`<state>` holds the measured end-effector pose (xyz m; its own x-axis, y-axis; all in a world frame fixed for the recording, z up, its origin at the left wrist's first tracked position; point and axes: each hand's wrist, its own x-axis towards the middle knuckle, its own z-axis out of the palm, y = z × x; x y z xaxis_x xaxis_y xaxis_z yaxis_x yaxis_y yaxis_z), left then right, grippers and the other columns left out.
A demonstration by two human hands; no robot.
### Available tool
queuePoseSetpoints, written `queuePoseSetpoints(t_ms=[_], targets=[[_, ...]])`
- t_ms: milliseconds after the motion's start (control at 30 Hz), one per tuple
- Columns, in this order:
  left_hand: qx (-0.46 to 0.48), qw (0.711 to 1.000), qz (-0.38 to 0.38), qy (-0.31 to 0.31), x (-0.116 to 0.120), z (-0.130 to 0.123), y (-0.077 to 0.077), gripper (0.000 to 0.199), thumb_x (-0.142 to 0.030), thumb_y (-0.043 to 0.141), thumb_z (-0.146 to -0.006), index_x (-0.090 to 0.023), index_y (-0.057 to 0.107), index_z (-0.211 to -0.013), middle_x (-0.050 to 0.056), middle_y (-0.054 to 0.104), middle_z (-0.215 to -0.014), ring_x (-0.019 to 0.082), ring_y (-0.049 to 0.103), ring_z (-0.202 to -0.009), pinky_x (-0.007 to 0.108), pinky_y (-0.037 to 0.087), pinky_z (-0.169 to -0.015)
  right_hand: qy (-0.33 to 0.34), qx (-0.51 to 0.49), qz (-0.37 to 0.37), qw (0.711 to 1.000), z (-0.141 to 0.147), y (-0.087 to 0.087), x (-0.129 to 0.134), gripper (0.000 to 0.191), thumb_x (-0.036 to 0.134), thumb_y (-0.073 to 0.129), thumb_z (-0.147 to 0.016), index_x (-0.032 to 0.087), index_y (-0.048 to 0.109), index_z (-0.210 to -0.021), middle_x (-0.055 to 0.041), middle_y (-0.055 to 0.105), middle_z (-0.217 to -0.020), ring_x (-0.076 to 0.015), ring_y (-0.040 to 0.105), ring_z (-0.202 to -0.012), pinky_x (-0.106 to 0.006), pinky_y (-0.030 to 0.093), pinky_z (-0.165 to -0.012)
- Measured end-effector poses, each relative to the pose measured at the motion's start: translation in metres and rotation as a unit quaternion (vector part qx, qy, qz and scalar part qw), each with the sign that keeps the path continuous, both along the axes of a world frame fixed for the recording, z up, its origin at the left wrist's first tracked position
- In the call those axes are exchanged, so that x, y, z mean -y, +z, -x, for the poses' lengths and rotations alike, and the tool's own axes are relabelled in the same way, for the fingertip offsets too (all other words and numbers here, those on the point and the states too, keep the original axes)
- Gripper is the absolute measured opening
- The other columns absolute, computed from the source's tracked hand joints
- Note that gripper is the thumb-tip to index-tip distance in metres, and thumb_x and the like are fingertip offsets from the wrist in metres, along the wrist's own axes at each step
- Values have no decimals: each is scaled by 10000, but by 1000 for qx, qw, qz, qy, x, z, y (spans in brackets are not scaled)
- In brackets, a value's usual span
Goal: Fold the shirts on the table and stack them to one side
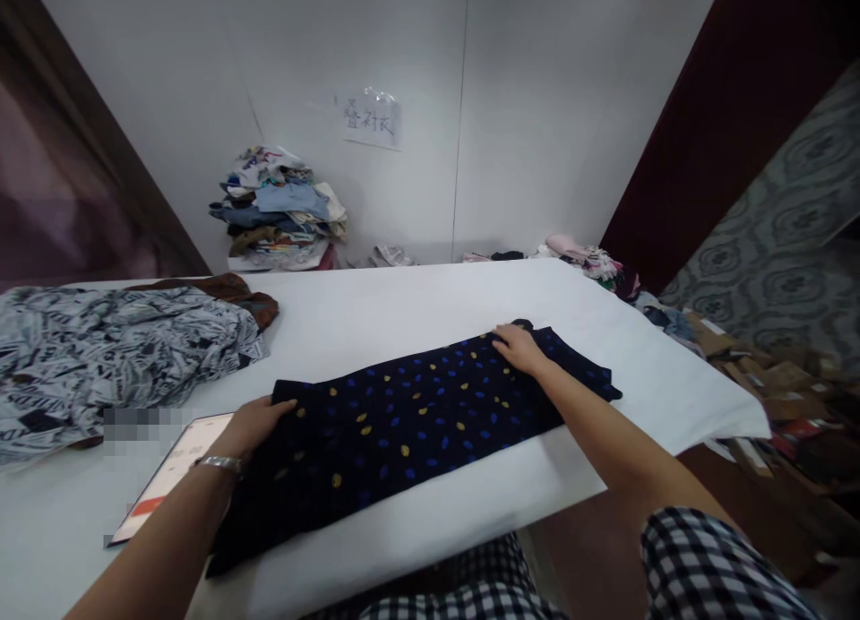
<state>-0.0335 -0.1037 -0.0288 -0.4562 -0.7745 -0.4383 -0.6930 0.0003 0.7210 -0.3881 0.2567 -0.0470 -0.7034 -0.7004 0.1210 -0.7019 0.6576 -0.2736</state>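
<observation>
A dark shirt with blue and yellow spots (409, 405) lies in a long folded shape across the white-covered table (376, 311). Its collar end points to the right. My left hand (259, 423) is at the shirt's left end, its fingers on the upper left corner and the thumb side hidden. Near the collar, my right hand (516, 347) rests on the upper edge of the cloth, fingers close together. Whether the right fingers pinch the fabric or only press on it is hard to make out.
A black-and-white printed garment (121, 356) lies heaped on the left, over a brown one (259, 306). Beside my left forearm is a lit tablet (181, 463). Folded clothes (282, 210) are stacked behind the table. Cardboard and other items (786, 387) fill the right side.
</observation>
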Motion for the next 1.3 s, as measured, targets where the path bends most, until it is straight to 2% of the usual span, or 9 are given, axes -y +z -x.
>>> queuePoseSetpoints(t_ms=[133, 333, 467, 567, 667, 733, 833, 1100, 1300], targets=[[65, 987, 124, -80, 9, 0, -8, 191, -338, 605, -707, -164, 661, -760, 82, 713, -716, 273, 672, -727, 356, 504, -705, -34, 48, -102, 993, -15, -18, -8, 501, 447, 359, -944, 255, 418, -1404, -70, 300, -1531, -268, 197, -1429, -534, 169, -1124], [188, 914, 305, -190, 10, 8, 12, 259, -413, 601, -712, -162, 660, -734, 155, 713, -886, 326, 652, -877, 398, 479, -758, -25, 6, -61, 998, -51, -10, 6, 577, 520, 287, -945, 242, 349, -1447, -80, 225, -1559, -266, 108, -1447, -515, 97, -1138], [128, 922, 324, -169, 6, 30, 77, 372, -490, 564, -774, -144, 677, -851, 95, 708, -836, 272, 638, -834, 407, 472, -805, -2, 56, -99, 994, -76, -18, 13, 600, 529, 285, -940, 221, 354, -1450, -108, 231, -1554, -276, 144, -1440, -498, 99, -1140], [-128, 943, 286, -111, 1, 54, 154, 438, -470, 535, -831, -63, 651, -942, 81, 691, -821, 158, 620, -701, 363, 497, -769, -8, 66, -99, 993, -80, -22, 15, 593, 520, 307, -936, 227, 358, -1449, -106, 220, -1557, -278, 139, -1442, -499, 87, -1142], [-357, 871, 315, -124, -2, 76, 223, 569, -469, 519, -864, 53, 568, -1085, 109, 666, -902, 118, 613, -717, 410, 488, -793, -14, 87, -75, 993, -80, -24, 16, 581, 519, 344, -927, 237, 388, -1434, -101, 239, -1551, -283, 156, -1439, -515, 94, -1140], [-395, 841, 340, -146, -4, 88, 242, 589, -471, 457, -898, 77, 552, -1093, 122, 661, -914, 119, 619, -745, 410, 478, -809, -16, 100, -30, 994, -78, -25, 15, 562, 511, 353, -927, 235, 427, -1411, -92, 295, -1531, -272, 190, -1432, -510, 120, -1142], [-263, 864, 385, -192, -15, 98, 211, 494, -467, 439, -887, -20, 639, -960, 96, 693, -826, 154, 631, -765, 341, 486, -799, -32, 64, 62, 996, -69, -27, 9, 483, 428, 395, -924, 212, 524, -1337, -81, 415, -1467, -236, 292, -1397, -448, 208, -1141], [-10, 822, 433, -371, -32, 89, 1, 428, -389, 471, -833, -145, 646, -1137, 118, 636, -1238, 260, 561, -1176, 383, 403, -1032, -152, 23, 120, 981, 3, -9, -30, 535, 89, 402, -811, 195, 544, -1316, -84, 535, -1360, -227, 433, -1294, -393, 311, -1105], [21, 797, 430, -424, -50, 134, -21, 442, -342, 427, -880, -162, 563, -1261, 128, 598, -1280, 244, 532, -1191, 384, 381, -1026, -151, 68, 40, 985, 39, 0, -19, 636, 35, 486, -711, 220, 532, -1318, -91, 454, -1427, -282, 310, -1375, -449, 322, -1090]])
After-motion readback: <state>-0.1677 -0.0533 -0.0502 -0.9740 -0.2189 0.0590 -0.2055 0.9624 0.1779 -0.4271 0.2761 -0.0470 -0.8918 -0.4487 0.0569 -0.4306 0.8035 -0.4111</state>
